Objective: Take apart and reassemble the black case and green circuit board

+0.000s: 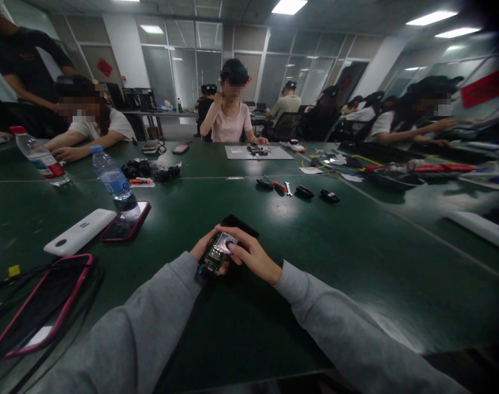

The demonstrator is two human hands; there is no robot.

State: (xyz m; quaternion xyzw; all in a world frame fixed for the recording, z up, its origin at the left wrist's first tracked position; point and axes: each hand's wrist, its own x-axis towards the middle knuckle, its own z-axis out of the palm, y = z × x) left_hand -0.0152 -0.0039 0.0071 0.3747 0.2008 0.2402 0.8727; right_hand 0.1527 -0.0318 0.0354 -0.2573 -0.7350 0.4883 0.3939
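Observation:
A small green circuit board (211,261) with a shiny silver square part (223,242) is held above the table in front of me. My left hand (204,244) grips it from the left and underneath, with fingertips showing below its right side. My right hand (253,254) is closed on its upper right, the thumb pressed on the silver part near a dark round spot. Just beyond my fingers lies a flat black object (240,224), partly hidden by my right hand.
Phones (126,221), a white power bank (80,232), cables and water bottles (112,174) occupy the green table's left. Ahead lie a screwdriver (279,187), a wrench (288,189) and black pieces (304,191). Across, a person (230,117) sits at a grey mat (237,153).

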